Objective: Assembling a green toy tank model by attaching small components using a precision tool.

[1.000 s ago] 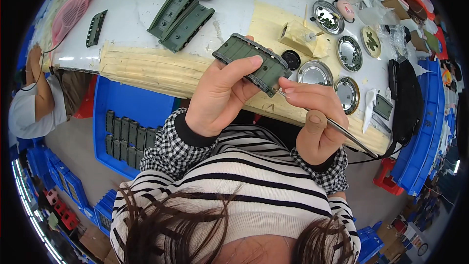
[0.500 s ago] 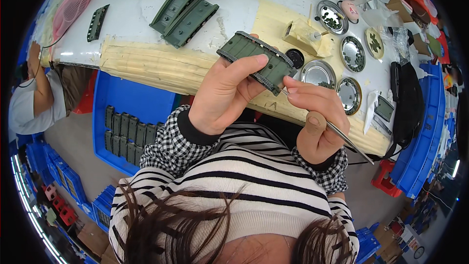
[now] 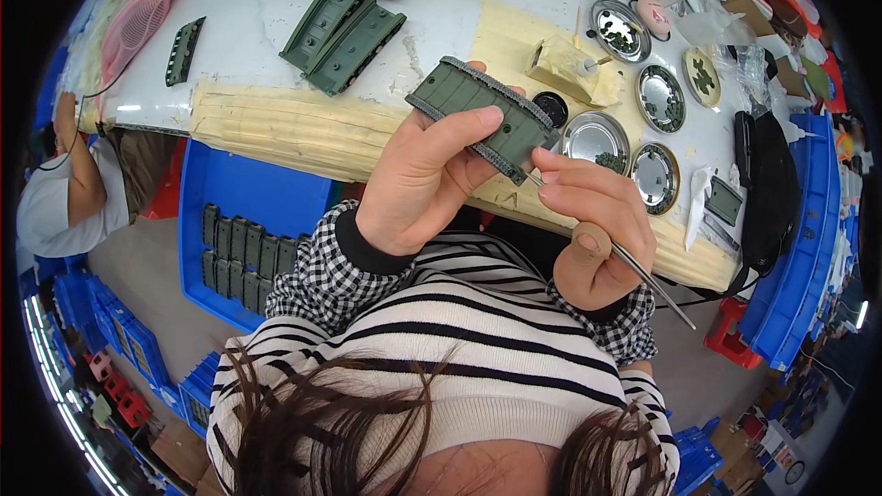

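Observation:
My left hand (image 3: pixel 415 182) grips a dark green model tank hull (image 3: pixel 473 110) with grey tracks along both long sides, its thumb lying flat across the panelled face. In my right hand (image 3: pixel 602 225) are thin metal tweezers (image 3: pixel 648 280), whose tip touches or nearly touches the near right corner of the hull. A covering is wrapped round my right thumb tip. Whether the tweezer tip holds a small part is too small to tell. Beyond the hull, several round metal dishes (image 3: pixel 595 138) with tiny green parts stand on the table.
Several green hulls (image 3: pixel 354 46) are stacked on the white table (image 3: pixel 243 18). A blue crate (image 3: pixel 253 170) at the left holds rows of green hulls. A tape-wrapped block (image 3: pixel 570 69) and a black round cap (image 3: pixel 551 108) sit behind my hands. Another person's arm (image 3: pixel 81 161) is at far left.
The view has shifted very slightly. The hull and the tweezers stay nearly in place, with the tweezers' rear end swung a little toward me and left.

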Tool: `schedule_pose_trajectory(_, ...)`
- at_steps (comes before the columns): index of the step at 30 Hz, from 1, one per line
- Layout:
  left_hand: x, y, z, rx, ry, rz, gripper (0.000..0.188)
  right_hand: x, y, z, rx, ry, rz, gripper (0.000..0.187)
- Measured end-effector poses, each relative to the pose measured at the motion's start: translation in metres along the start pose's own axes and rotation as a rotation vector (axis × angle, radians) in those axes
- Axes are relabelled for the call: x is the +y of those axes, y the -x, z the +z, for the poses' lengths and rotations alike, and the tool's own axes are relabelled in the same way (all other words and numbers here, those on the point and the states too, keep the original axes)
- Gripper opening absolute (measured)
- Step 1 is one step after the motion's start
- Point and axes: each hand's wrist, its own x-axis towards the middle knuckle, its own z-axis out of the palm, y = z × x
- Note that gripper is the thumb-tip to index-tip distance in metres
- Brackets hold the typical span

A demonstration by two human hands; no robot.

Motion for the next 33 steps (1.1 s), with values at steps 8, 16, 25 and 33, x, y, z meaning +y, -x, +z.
schedule_pose_trajectory(8,0.000,0.001,0.002,0.008,-0.010,0.004,0.045,0.003,0.002,0.000,0.020,-0.021,-0.029,0.019)
schedule_pose_trajectory(16,0.000,0.000,0.001,0.005,-0.005,-0.023,0.048,0.007,0.007,0.002,0.084,-0.076,-0.008,0.026)
schedule_pose_trajectory(25,-0.001,-0.004,-0.010,-0.244,0.519,-0.073,0.076,0.017,0.022,0.011,0.530,-0.283,0.003,0.056)
schedule_pose_trajectory(33,0.000,-0.012,-0.005,-0.099,0.663,-0.306,0.068,0.010,0.022,0.013,0.437,-0.276,-0.019,0.044)
